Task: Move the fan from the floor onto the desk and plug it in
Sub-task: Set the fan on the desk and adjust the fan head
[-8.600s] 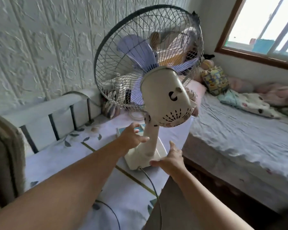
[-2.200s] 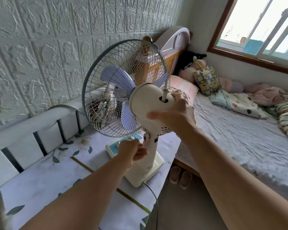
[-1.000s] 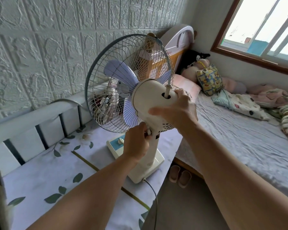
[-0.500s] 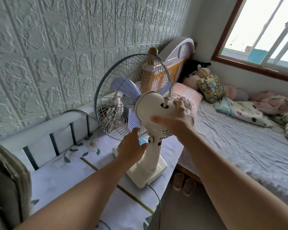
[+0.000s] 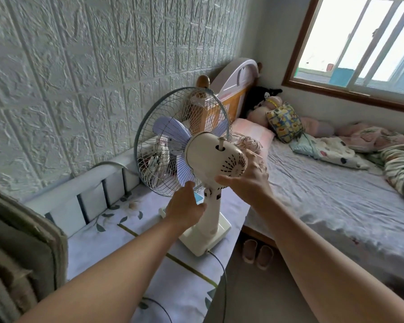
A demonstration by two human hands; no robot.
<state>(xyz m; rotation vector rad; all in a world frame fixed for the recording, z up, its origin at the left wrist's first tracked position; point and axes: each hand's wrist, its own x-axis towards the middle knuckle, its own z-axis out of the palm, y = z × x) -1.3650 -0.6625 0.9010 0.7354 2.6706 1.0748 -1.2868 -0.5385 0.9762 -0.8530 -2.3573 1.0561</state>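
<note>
Since half a sec ago the right hand [image 5: 247,180] has slid from the top/side of the motor housing [image 5: 216,157] to its underside, and the left hand [image 5: 186,207] has dropped from the neck joint to lie beside the stem [image 5: 211,213].

Head view: the table fan [image 5: 196,159] stands upright on the desk [image 5: 117,231], base [image 5: 205,236] near the desk's right edge, grille [image 5: 182,141] facing the brick-textured wall [image 5: 79,66]. Right hand is cupped under the housing, thumb across the lower rear vents, fingers wrapped round the far side, so closed on it. Left hand is loosely spread, palm toward the stem; can't tell whether it touches. The cord [image 5: 221,273] leaves the base's rear and hangs over the desk edge twd the floor; plug and socket aren't in view. The bed [image 5: 336,194] sits just beside the desk, slippers [image 5: 257,252] on the floor between.

Judgement: placement is done, this looks like aiming the head, plugging in still to come. To do it well, steady the stem w/ the left hand while the right tilts, else the light base may skid off the near edge. Move slow, keep fingers out of the grille. Then follow the cord down by hand to find the plug, w/o tugging the base.
</note>
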